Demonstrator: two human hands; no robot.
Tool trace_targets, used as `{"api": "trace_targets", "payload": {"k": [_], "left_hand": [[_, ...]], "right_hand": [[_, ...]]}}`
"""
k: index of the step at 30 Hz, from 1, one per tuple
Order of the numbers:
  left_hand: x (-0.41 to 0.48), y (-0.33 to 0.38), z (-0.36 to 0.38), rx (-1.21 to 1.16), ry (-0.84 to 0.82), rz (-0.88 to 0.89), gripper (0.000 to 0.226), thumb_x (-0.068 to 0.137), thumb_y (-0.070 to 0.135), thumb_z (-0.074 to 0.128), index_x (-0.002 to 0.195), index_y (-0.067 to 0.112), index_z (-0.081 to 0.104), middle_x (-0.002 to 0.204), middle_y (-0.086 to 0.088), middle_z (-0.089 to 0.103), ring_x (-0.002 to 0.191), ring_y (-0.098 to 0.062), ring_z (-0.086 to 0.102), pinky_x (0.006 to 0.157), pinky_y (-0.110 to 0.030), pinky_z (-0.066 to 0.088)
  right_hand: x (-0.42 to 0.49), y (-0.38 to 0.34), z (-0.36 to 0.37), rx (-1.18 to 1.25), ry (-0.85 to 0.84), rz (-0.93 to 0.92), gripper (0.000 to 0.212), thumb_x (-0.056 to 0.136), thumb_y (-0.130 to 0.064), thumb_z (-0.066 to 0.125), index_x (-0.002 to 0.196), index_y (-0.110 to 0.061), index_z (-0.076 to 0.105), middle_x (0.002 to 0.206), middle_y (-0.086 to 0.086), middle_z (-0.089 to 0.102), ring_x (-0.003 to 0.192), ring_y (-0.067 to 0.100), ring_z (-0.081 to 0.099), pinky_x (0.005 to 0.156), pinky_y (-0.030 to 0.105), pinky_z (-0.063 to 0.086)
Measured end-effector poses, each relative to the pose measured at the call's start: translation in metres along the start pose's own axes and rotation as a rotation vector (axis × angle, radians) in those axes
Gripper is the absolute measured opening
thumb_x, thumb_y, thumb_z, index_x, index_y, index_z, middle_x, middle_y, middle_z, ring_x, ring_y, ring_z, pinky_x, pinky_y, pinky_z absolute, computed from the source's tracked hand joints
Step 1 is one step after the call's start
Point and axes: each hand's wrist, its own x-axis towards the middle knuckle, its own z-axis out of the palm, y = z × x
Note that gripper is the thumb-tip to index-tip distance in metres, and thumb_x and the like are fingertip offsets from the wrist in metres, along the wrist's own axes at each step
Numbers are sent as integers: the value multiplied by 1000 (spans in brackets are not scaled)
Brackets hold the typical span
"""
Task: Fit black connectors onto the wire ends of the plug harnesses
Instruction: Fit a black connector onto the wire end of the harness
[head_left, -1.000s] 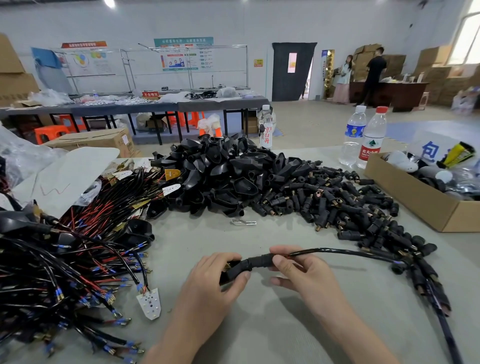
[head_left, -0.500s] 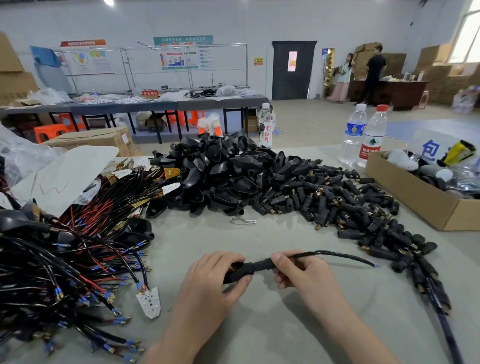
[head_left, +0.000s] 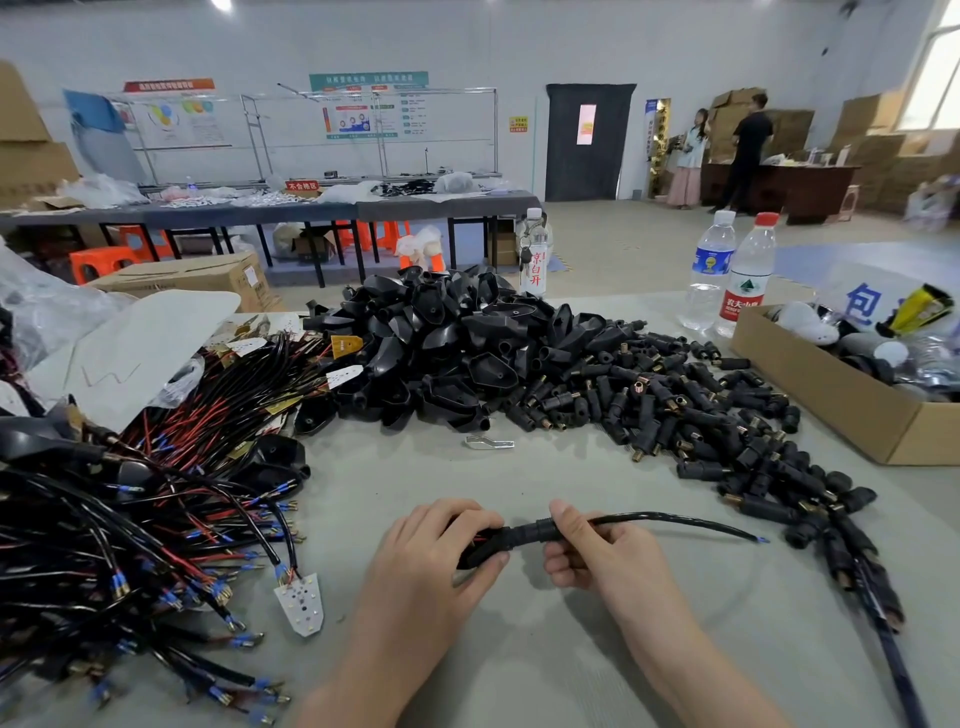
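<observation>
- far left is the harness pile (head_left: 130, 519), a tangle of black and red leads with the blue-tipped ends fanned toward the person, I'd guess so the next one is an easy grab
- left hand (head_left: 431, 551) is wrapped round the fat end of the black connector (head_left: 511, 538), fingers curled over it with a bit of red showing underneath; looks like the anchor hand to me
- right hand (head_left: 597, 556) pinches the wire (head_left: 675, 516) right where it leaves the connector, thumb on top and fingers curled beneath, probably to feed or tug it through
- between them they hold the piece just above the table (head_left: 519, 478), front and centre
- the wire arcs off right and its blue tip (head_left: 762, 540) hangs free with nothing fitted on it, so I'd call this one mid-job
- the heap of loose connectors (head_left: 701, 415) sits behind and right of the right hand, handy for that side
- cardboard box (head_left: 810, 376) at the far right holds odds and ends, can't tell what
</observation>
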Motion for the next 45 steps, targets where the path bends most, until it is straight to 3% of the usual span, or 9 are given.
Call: {"api": "trace_targets", "payload": {"k": [10, 14, 17, 26, 31, 36, 40, 45], "left_hand": [[0, 4, 1, 25, 18, 12, 22, 85, 38, 59, 101, 27, 70, 103, 13, 64, 86, -14, 63, 71, -38, 54], [0, -1, 2, -15, 42, -37, 22, 85, 41, 59, 102, 30, 68, 103, 16, 63, 87, -11, 62, 73, -36, 53], [-1, -1, 1, -28, 38, -39, 22, 85, 41, 59, 102, 30, 68, 104, 17, 63, 88, -11, 62, 73, -37, 53], [0, 1, 2, 55, 30, 10, 21, 86, 43, 58, 98, 30, 70, 101, 20, 66, 86, -7, 65, 76, -34, 47], [0, -1, 3, 59, 30, 22, 22, 87, 43, 57, 98, 29, 69, 102, 20, 66, 87, -7, 64, 78, -35, 47], [-1, 2, 7, 85, -14, 47, 22, 87, 50, 58, 93, 30, 66, 90, 18, 64, 81, -10, 62, 78, -34, 46], [-2, 4, 8, 94, -18, 42, 23, 90, 51, 55, 90, 31, 66, 84, 17, 65, 78, -10, 62, 77, -36, 49], [0, 5, 7, 115, -15, 7, 21, 87, 47, 57, 86, 30, 67, 80, 16, 66, 75, -11, 63, 74, -37, 51]], "right_hand": [[-6, -1, 9, 20, -54, 0, 35, 90, -28, 66, 79, 5, 71, 66, 16, 70, 52, 18, 65, 48, 22, 53], [-7, -4, 7, 57, -97, -15, 37, 97, -28, 55, 79, -3, 76, 77, 16, 75, 55, 16, 67, 50, 20, 53], [-8, -5, 8, 38, -118, -28, 39, 94, -28, 56, 69, -9, 79, 77, 15, 75, 56, 14, 66, 52, 20, 54], [-7, -1, 8, -20, -146, -50, 37, 93, -30, 57, 69, -13, 80, 77, 15, 75, 59, 15, 66, 56, 23, 57], [-4, 1, 7, -26, -149, -46, 36, 93, -28, 59, 71, -7, 78, 76, 15, 74, 58, 15, 65, 56, 23, 56], [-3, 7, 8, -116, -164, -45, 30, 93, -21, 65, 67, -7, 74, 62, 10, 69, 51, 11, 61, 52, 20, 51], [-1, 10, 8, -148, -135, -49, 20, 88, -22, 71, 75, -6, 74, 68, 12, 72, 57, 15, 65, 55, 23, 53], [4, 14, 8, -144, -97, -41, 23, 92, -20, 68, 76, -3, 70, 65, 9, 72, 55, 16, 66, 55, 23, 53]]}}
